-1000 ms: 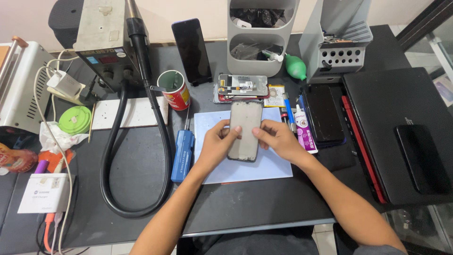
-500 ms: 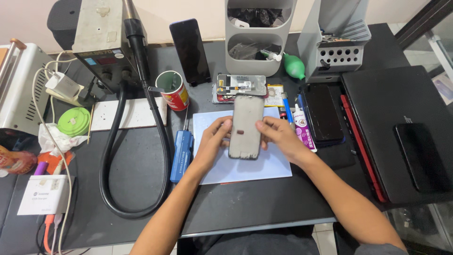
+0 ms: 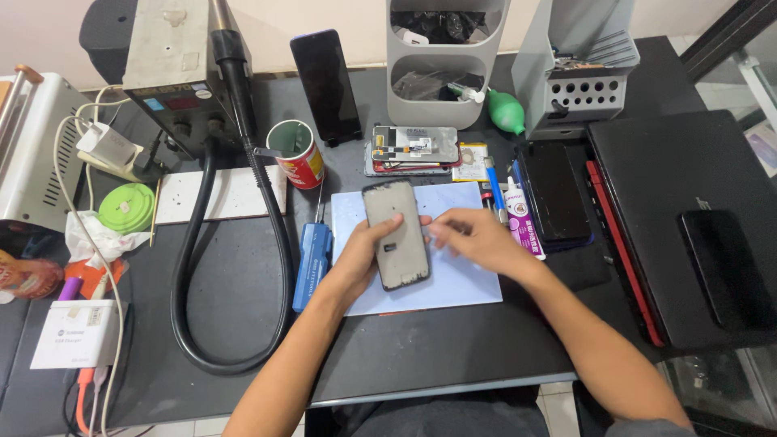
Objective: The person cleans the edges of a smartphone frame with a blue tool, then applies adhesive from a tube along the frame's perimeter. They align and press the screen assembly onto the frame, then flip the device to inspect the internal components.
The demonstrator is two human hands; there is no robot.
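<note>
A grey phone screen panel lies face down on a pale blue mat in the middle of the black desk. My left hand grips its left edge, thumb resting on its back. My right hand hovers just right of the panel with fingers curled and pinched together; whether it touches the panel or holds anything small is unclear. A blue screwdriver tool lies to the left of my left hand.
A hot-air station with a black hose stands at the back left, next to a red-and-green can. Phones and parts line the back. A black laptop lies to the right, a phone beside it.
My right hand has slid off the panel's right edge to just beside it. The panel has tilted a little, its top leaning left. My left hand keeps its grip.
</note>
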